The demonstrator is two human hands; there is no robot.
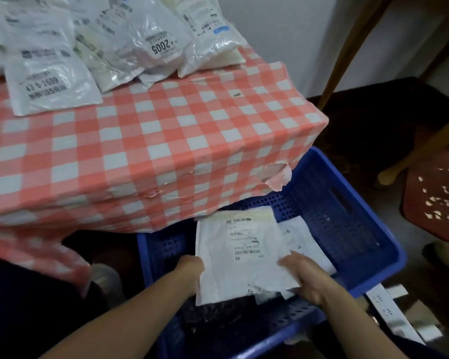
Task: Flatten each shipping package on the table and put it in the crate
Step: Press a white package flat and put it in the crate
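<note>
A flat white shipping package with a printed label lies inside the blue perforated crate on the floor, on top of other white packages. My left hand grips its left edge, fingers tucked under it. My right hand holds its lower right corner. Several more white plastic packages are piled at the back of the table, which has a red-and-white checked cloth. One labelled package lies flat at the pile's front left.
The crate sits partly under the table's front right corner, where the cloth is torn. A wooden leg slants at the right. A red stool with paper scraps stands far right. A white power strip lies beside the crate.
</note>
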